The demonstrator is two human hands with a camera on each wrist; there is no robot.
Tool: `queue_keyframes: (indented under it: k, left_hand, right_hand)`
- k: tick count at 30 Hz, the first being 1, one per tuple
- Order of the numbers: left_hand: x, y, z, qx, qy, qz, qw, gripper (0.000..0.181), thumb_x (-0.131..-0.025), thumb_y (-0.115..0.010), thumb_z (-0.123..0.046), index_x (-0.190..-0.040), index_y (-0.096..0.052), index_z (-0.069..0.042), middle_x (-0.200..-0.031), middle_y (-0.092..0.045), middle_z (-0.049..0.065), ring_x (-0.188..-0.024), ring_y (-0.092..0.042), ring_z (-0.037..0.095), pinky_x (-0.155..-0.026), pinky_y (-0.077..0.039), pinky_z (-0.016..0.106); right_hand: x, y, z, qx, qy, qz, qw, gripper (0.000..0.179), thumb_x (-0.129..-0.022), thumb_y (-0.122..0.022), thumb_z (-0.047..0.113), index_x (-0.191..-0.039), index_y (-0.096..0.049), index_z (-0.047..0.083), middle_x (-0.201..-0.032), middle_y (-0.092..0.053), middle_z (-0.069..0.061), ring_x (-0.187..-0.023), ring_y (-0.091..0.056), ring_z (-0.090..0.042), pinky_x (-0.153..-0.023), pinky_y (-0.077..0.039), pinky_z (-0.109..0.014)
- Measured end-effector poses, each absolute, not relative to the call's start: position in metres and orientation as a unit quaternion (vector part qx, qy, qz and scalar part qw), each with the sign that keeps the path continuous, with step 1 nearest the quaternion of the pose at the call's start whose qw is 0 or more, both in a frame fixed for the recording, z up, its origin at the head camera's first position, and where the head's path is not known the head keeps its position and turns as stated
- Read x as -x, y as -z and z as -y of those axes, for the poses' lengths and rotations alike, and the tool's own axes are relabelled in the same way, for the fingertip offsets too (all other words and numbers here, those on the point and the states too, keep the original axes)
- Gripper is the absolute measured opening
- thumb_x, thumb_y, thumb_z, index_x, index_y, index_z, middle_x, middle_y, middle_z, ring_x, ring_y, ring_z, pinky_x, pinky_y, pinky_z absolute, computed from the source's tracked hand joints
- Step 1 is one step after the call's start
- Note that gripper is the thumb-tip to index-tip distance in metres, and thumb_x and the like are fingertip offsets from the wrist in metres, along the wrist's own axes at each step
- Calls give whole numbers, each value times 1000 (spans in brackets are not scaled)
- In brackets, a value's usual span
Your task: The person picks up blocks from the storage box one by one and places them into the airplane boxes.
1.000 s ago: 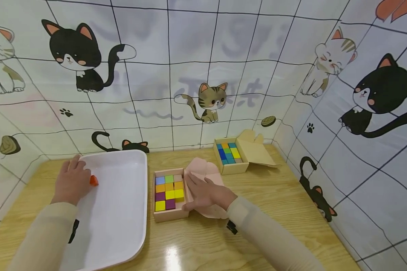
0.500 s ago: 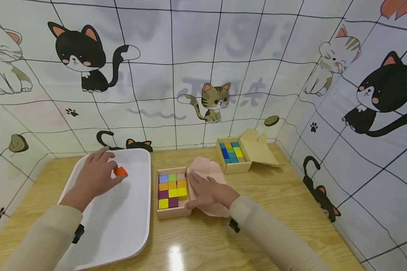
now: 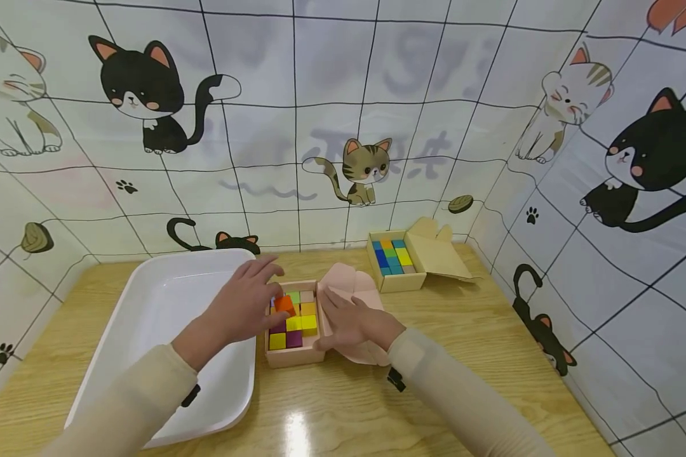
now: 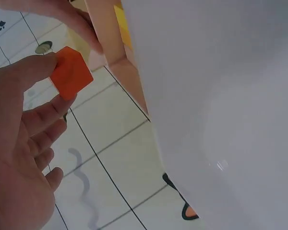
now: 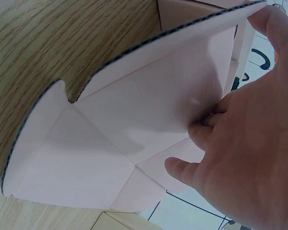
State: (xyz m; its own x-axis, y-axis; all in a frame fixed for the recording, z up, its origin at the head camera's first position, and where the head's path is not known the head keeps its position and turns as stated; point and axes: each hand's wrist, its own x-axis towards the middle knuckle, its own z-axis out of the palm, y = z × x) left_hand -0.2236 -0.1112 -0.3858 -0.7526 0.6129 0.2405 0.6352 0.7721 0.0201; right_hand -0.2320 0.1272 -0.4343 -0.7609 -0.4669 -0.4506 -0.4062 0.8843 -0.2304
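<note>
Between thumb and forefinger, my left hand (image 3: 234, 306) pinches an orange block (image 4: 71, 73), held over the pink cardboard box (image 3: 296, 359). Rows of coloured blocks, yellow (image 3: 309, 325), purple (image 3: 294, 339), green and others, fill much of that box. The lower right corner shows bare bottom. My right hand (image 3: 357, 322) rests on the box's folded-back pink lid (image 3: 349, 280), its fingers lying against the inner face by the hinge side. In the right wrist view the lid (image 5: 149, 100) stands at a slant, fingertips touching it. My left hand hides part of the box's left side.
A white tray (image 3: 174, 304) stands at the left, its right rim close to the pink box. Farther back on the right, a cream box (image 3: 403, 284) holds several blue, green and yellow blocks, its lid (image 3: 440, 257) open. Cat-print sheeting surrounds the wooden table (image 3: 434, 324).
My left hand has lifted the orange block from the white tray and carried it right, to above the pink box. The right hand has stayed on the lid.
</note>
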Motion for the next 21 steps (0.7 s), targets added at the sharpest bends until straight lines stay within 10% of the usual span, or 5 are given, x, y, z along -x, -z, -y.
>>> queue_keyframes:
  k: [21]
  left_hand:
    - [224, 431, 72, 384, 92, 919, 5, 27, -79, -78, -42, -77, -72, -16, -124, -62, 6, -140, -38, 31, -116, -32, 55]
  right_hand:
    - [231, 432, -130, 252, 56, -934, 248, 105, -87, -47, 71, -157, 5, 13, -166, 9, 0, -154, 4, -16, -124, -11, -55]
